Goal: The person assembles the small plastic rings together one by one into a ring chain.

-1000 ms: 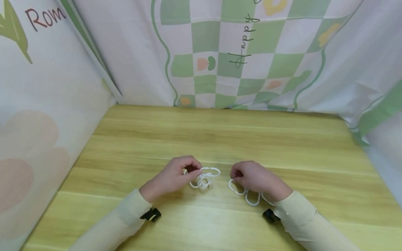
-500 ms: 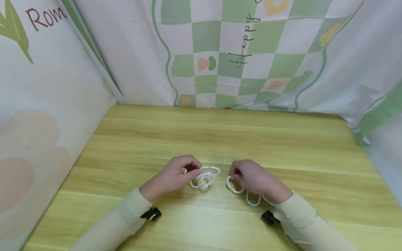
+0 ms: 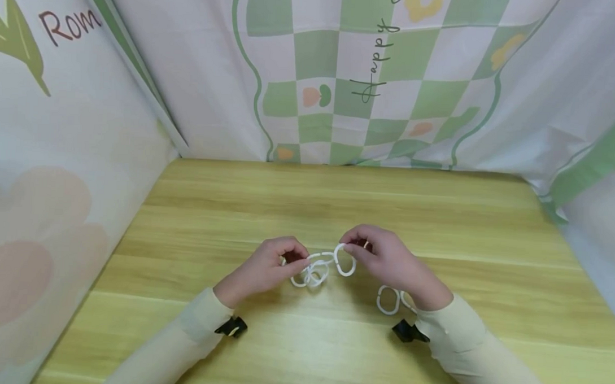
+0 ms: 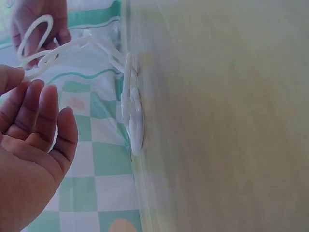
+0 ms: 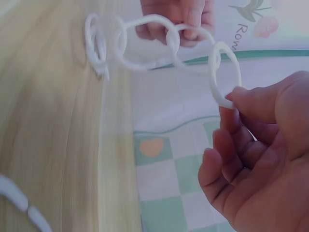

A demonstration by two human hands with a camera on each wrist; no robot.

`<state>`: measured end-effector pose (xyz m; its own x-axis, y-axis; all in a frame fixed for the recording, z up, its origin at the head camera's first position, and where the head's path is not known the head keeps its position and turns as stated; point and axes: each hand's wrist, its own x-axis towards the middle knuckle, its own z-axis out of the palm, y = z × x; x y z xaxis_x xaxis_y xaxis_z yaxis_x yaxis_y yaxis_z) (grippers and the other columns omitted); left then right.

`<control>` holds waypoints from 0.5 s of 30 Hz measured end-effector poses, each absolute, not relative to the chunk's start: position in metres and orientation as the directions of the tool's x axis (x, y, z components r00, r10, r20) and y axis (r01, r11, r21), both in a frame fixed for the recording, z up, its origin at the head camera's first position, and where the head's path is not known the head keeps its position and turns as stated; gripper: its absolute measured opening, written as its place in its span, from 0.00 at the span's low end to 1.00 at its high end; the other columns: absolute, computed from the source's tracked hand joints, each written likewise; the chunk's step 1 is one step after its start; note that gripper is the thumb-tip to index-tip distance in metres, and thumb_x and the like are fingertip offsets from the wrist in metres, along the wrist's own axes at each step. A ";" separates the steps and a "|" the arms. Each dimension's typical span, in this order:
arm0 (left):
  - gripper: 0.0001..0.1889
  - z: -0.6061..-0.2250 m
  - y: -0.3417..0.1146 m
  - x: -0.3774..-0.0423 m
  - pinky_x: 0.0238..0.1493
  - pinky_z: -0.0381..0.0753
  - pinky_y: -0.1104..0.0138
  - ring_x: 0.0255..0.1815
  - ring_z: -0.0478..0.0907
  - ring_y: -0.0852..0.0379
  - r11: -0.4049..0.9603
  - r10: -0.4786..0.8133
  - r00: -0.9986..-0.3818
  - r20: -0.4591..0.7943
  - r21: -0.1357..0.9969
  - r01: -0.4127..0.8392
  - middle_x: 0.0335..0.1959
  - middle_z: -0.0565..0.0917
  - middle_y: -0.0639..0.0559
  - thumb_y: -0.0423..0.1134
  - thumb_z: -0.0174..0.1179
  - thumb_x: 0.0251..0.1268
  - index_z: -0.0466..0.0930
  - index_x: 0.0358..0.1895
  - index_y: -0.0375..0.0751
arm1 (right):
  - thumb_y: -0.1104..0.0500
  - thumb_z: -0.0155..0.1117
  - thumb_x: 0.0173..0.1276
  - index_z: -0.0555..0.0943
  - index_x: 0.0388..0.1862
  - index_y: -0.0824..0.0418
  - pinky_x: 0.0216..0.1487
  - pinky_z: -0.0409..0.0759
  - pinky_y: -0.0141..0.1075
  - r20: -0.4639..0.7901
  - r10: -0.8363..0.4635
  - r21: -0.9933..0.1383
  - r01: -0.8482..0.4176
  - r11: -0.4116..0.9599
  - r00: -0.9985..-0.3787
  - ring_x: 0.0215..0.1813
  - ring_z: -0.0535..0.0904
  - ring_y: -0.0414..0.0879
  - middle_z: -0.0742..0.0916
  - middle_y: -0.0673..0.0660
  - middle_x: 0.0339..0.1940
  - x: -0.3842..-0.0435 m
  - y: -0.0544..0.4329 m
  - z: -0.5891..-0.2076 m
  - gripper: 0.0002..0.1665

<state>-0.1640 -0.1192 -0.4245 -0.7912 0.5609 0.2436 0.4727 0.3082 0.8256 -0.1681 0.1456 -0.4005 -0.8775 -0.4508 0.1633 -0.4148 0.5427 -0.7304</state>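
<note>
My left hand point(image 3: 264, 271) pinches one white oval ring point(image 3: 312, 255) between thumb and fingertips, just above the table. Linked to it, more white rings point(image 4: 136, 121) hang down in a short chain and reach the wood. Facing it, my right hand point(image 3: 392, 264) pinches a single white ring point(image 3: 345, 274) with a small gap in its loop. In the right wrist view that single ring point(image 5: 236, 72) meets the end of the left hand's ring; whether it is hooked through cannot be told. The other fingers of my right hand are loosely bent.
Below my right wrist, loose white rings point(image 3: 379, 302) lie on the wooden table point(image 3: 307, 203), partly hidden by the forearm. A patterned curtain point(image 3: 317, 57) hangs along the far edge, with a printed cloth wall point(image 3: 60, 138) at the left.
My right hand has picked one ring up from the table and carried it up and left to the chain. The left hand stays in place, holding its ring.
</note>
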 end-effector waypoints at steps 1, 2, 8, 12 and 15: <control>0.02 -0.426 -0.119 -0.165 0.33 0.79 0.60 0.31 0.76 0.54 0.305 0.564 -0.788 0.247 0.824 0.477 0.30 0.81 0.49 0.28 0.62 0.66 0.82 0.38 0.32 | 0.58 0.62 0.73 0.82 0.44 0.53 0.25 0.74 0.35 0.172 -0.446 -0.735 -0.416 0.535 -0.878 0.27 0.74 0.46 0.83 0.51 0.31 -0.167 0.144 -0.400 0.04; 0.02 -0.429 -0.119 -0.166 0.33 0.79 0.61 0.31 0.76 0.55 0.301 0.568 -0.783 0.253 0.822 0.483 0.30 0.81 0.50 0.29 0.62 0.66 0.82 0.38 0.32 | 0.57 0.62 0.73 0.82 0.44 0.54 0.25 0.74 0.34 0.176 -0.441 -0.741 -0.413 0.529 -0.880 0.26 0.74 0.47 0.83 0.51 0.30 -0.167 0.142 -0.399 0.04; 0.03 -0.442 -0.120 -0.171 0.33 0.80 0.62 0.31 0.76 0.60 0.282 0.596 -0.758 0.265 0.815 0.506 0.31 0.81 0.56 0.36 0.63 0.68 0.83 0.39 0.41 | 0.60 0.65 0.71 0.82 0.42 0.56 0.29 0.75 0.35 0.203 -0.416 -0.746 -0.416 0.520 -0.886 0.30 0.75 0.48 0.83 0.47 0.32 -0.164 0.135 -0.399 0.04; 0.03 -0.443 -0.121 -0.171 0.33 0.81 0.63 0.31 0.77 0.60 0.274 0.612 -0.744 0.266 0.812 0.516 0.31 0.80 0.57 0.38 0.63 0.69 0.83 0.39 0.44 | 0.60 0.65 0.70 0.82 0.40 0.53 0.29 0.75 0.35 0.212 -0.410 -0.736 -0.421 0.530 -0.887 0.30 0.75 0.46 0.82 0.46 0.33 -0.163 0.133 -0.401 0.03; 0.03 -0.443 -0.121 -0.171 0.33 0.80 0.64 0.31 0.77 0.60 0.273 0.620 -0.740 0.262 0.812 0.516 0.31 0.80 0.58 0.39 0.62 0.70 0.83 0.40 0.44 | 0.60 0.65 0.70 0.82 0.40 0.52 0.28 0.75 0.35 0.217 -0.410 -0.731 -0.426 0.533 -0.886 0.29 0.74 0.46 0.82 0.46 0.33 -0.163 0.133 -0.403 0.03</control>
<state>-0.1706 -0.1212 -0.4425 -0.7395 0.6202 0.2617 0.5162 0.2729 0.8118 -0.1633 0.1325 -0.4028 -0.8858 -0.4101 0.2174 -0.4262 0.5332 -0.7308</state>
